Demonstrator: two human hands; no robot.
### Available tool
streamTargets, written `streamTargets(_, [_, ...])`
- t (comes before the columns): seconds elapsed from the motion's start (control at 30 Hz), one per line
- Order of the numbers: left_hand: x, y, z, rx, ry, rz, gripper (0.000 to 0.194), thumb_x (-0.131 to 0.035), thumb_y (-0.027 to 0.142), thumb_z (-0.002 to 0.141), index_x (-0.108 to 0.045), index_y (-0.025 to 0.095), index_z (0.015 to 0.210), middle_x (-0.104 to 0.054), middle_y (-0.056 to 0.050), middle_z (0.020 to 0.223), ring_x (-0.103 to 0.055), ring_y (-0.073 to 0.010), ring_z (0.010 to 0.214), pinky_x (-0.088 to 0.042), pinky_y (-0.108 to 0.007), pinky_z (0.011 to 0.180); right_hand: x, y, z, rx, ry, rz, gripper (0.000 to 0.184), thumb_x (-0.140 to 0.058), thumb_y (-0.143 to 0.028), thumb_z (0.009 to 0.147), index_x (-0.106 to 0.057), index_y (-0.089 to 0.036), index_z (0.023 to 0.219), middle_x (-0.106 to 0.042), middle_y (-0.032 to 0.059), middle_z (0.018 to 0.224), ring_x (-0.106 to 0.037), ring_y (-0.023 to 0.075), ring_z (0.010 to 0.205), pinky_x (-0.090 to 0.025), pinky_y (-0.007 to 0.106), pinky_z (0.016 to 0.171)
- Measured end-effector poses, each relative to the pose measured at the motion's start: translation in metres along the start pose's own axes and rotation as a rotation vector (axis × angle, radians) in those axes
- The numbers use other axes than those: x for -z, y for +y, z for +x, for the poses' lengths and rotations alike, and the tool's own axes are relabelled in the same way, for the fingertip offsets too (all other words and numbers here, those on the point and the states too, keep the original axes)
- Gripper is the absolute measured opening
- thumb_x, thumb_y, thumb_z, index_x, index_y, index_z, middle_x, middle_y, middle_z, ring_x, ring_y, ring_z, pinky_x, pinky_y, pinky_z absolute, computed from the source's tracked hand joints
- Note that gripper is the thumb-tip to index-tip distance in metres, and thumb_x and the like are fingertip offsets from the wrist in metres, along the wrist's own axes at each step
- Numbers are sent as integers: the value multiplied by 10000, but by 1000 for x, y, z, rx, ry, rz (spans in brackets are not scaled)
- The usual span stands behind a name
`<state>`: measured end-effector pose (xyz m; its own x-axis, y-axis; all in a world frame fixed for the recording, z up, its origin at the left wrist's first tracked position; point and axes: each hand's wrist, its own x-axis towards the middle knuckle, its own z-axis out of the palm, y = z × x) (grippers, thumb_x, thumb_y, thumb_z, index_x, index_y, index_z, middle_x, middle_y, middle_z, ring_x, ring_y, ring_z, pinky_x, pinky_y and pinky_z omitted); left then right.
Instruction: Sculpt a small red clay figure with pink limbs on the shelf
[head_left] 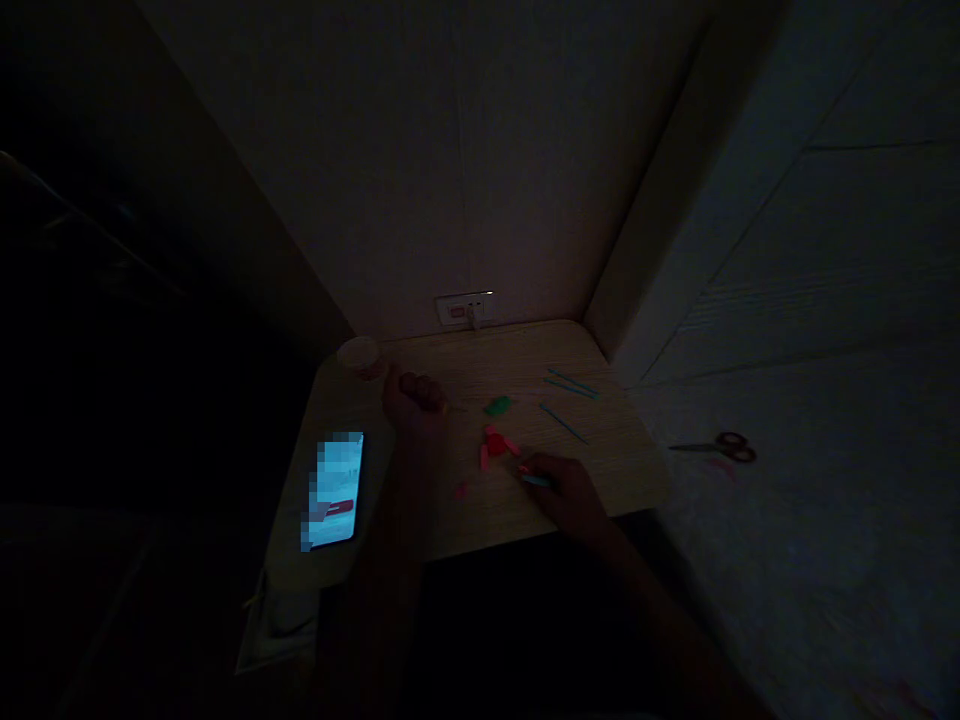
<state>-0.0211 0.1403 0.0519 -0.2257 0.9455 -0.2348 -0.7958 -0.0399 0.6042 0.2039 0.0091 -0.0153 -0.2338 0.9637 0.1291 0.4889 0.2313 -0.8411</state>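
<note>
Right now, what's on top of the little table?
A phone, a tub, a green piece, red and pink pieces, and thin blue sticks. The left arm covers some table, so I can't see what's there.

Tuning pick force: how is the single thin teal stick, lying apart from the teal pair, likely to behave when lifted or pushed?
The thin teal stick probably weighs little, being so slim. It may be stiffish, since it lies straight. Pushed sideways, it could slide or roll on the flat wood-grain tabletop.

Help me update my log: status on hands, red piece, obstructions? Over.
Left hand curled, contents unclear; right hand holding light-blue piece. Red piece among pink strips. Green piece beyond, not blocking.
</note>
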Motion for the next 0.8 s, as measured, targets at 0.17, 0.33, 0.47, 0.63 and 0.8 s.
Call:
streamTargets(0.17, [7,8,4,18,-39,-74,630,-447,419,1030,-111,213,538,-143,75,385,-130,-81,323,-137,-245,353,1,-2,0,11,5,-8,166,-594,-283,917,-748,-220,913,-787,38,868,-709,209,770,-490,288,712])
streamTargets(0.33, [3,2,-3,43,-203,-130,492,-521,377,981,-347,203,555,-362,49,500,-382,-87,424,-335,-225,445,0,-3,0,-3,6,-29,177,-588,-310,923,-739,-224,886,-782,39,843,-709,215,768,-494,289,711])
streamTargets(0.47, [3,-4,-5,8,-298,-131,147,-644,336,895,-630,200,841,-645,-37,839,-636,-142,760,-503,-264,675,-2,-3,-1,-4,5,-24,220,-577,-352,940,-743,-224,873,-782,40,828,-706,215,739,-494,289,686])
streamTargets(0.63, [10,-5,1,38,-253,-137,110,-749,253,844,-666,215,905,-680,-38,911,-636,-139,784,-470,-257,666,-4,-1,-3,-24,12,-59,274,-563,-406,956,-743,-221,866,-775,44,787,-710,224,700,-483,293,634])
streamTargets(0.8, [15,-6,0,-13,-192,-202,111,-766,253,826,-662,214,840,-681,-36,898,-661,-165,874,-504,-303,776,-4,1,-4,11,2,-41,304,-558,-441,965,-746,-226,861,-781,57,803,-720,243,725,-517,313,651])
